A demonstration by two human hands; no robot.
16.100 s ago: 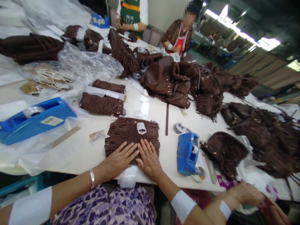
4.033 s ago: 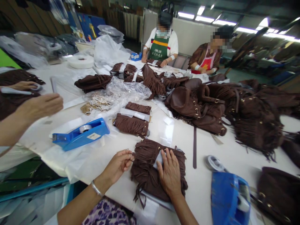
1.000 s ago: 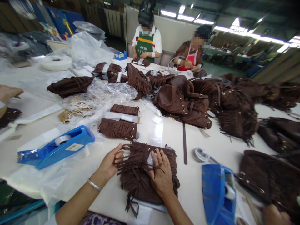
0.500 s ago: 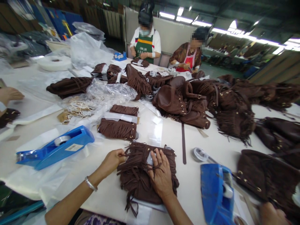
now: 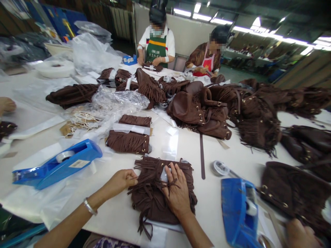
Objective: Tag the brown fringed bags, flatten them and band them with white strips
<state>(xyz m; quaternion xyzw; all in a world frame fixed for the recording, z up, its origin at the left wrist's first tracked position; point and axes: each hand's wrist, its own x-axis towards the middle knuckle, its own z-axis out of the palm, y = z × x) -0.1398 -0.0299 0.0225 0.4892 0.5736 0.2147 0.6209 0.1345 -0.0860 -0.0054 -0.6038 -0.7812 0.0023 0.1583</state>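
Observation:
A dark brown fringed bag (image 5: 152,203) with gold eyelets lies on the table right in front of me. My right hand (image 5: 177,189) rests flat across its upper right part, fingers stretched out and slightly spread. At the bag's left edge my left hand (image 5: 126,179) is closed, pinching the end of a thin fringe strand. Some grey-white padding or paper (image 5: 164,175) shows beside my right fingertips. Just beyond it sits a folded fringed bag (image 5: 128,142) with a white paper band (image 5: 130,128) around it.
Blue tape dispensers (image 5: 85,151) (image 5: 234,213) stand left and right. Brown bags (image 5: 186,108) are heaped behind, with clear plastic wrap (image 5: 121,100) and stringed tags (image 5: 82,119) to the left. Two co-workers (image 5: 156,48) (image 5: 205,58) work across the table; other people's hands (image 5: 302,234) show at both edges.
My left hand has drawn a little to the left, pulling the fringe strand outward from the bag. My right hand stays on the bag. The view has shifted slightly.

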